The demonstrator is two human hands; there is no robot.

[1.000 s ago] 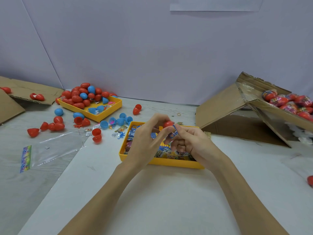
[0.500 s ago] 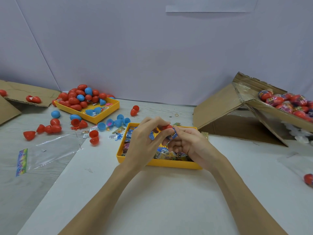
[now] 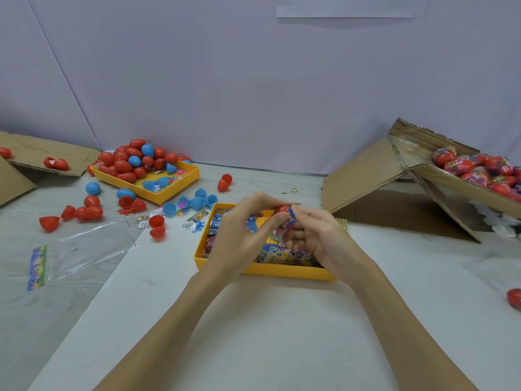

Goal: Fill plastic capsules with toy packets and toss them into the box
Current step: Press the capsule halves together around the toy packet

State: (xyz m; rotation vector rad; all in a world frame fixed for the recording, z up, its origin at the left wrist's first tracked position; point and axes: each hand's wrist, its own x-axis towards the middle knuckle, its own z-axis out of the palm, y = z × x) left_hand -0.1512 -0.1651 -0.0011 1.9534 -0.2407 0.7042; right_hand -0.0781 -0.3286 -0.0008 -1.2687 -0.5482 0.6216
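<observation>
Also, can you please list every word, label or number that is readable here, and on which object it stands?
No text can be read for certain.
Blue packet at the red capsule between both hands: print blurred.
Packets in the near yellow tray: print too small.
Wrapped capsules in the cardboard box: labels blurred.
Clear bag's colourful header strip: illegible.

A plain pale lavender wall (image 3: 225,80) is seen behind the scene, crossed at the far left by a thin diagonal seam. A white paper strip (image 3: 346,11) is fixed high on it. A pale grey worktop (image 3: 282,320) is lit evenly and softly, with a lighter sheet (image 3: 253,334) laid over its near part.
</observation>
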